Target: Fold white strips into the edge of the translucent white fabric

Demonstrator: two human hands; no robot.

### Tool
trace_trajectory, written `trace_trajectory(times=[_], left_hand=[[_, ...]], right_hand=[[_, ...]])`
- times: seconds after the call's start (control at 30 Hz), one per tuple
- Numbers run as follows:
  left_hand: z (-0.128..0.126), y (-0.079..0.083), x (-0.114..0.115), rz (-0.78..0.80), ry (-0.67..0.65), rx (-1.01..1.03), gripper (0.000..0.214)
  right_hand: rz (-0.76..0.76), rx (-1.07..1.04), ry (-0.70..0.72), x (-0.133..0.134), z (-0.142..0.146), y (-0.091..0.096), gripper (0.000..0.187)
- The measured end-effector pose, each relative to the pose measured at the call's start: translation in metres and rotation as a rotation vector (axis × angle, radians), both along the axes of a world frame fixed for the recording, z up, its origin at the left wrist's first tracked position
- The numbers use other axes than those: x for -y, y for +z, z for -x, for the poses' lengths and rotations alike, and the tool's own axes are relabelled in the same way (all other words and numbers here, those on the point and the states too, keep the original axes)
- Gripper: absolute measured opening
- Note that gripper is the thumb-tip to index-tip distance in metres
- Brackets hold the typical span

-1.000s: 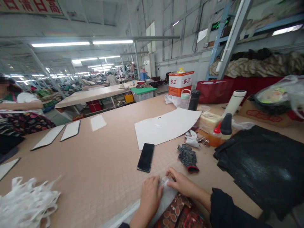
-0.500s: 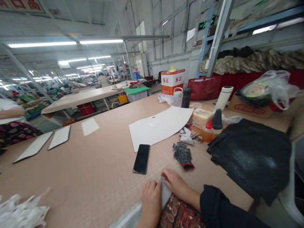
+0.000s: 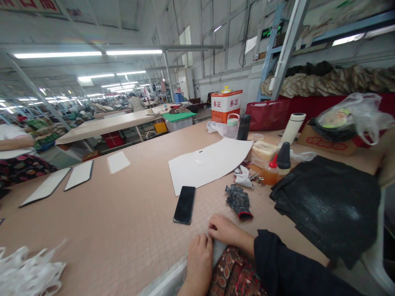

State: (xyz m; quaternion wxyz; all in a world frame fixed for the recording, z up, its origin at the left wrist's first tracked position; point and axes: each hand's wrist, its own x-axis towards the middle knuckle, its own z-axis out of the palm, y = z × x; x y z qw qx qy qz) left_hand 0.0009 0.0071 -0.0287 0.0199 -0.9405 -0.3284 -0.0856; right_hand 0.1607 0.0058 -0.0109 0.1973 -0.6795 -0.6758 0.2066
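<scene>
My left hand (image 3: 199,261) rests at the near edge of the table (image 3: 123,213), fingers curled down over a pale grey-white fabric piece (image 3: 218,248). My right hand (image 3: 224,231), in a dark sleeve, pinches the top of that same piece right beside the left. The fabric hangs off the table edge toward a patterned brown-red cloth (image 3: 237,273) in my lap. A black phone (image 3: 184,204) lies just beyond my hands, and a dark work glove (image 3: 238,200) with a red cuff lies to its right.
A large white sheet (image 3: 210,164) lies mid-table. Glue bottles (image 3: 277,166), flasks (image 3: 291,127), an orange tin (image 3: 226,106) and a black sheet (image 3: 330,201) crowd the right. White straps (image 3: 27,271) pile at near left. White panels (image 3: 78,174) and another person's arm (image 3: 15,143) are far left.
Both hands have slid slightly back toward the table edge with the fabric piece, staying together. The view has shifted a little to the right and then steadied.
</scene>
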Motion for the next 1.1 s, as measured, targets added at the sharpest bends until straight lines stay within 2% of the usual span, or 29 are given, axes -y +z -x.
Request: trace_trajectory(times=[0.4, 0.67, 1.1], left_hand=[[-0.002, 0.0, -0.001, 0.117, 0.003, -0.052, 0.035], [-0.001, 0.004, -0.002, 0.137, -0.004, -0.061, 0.034], [-0.001, 0.004, -0.001, 0.116, -0.013, -0.082, 0.035]], right_hand=[[0.049, 0.087, 0.002, -0.004, 0.004, -0.004, 0.012], [0.09, 0.105, 0.01, -0.007, 0.004, 0.002, 0.012], [0.11, 0.116, 0.02, -0.013, 0.004, -0.004, 0.014]])
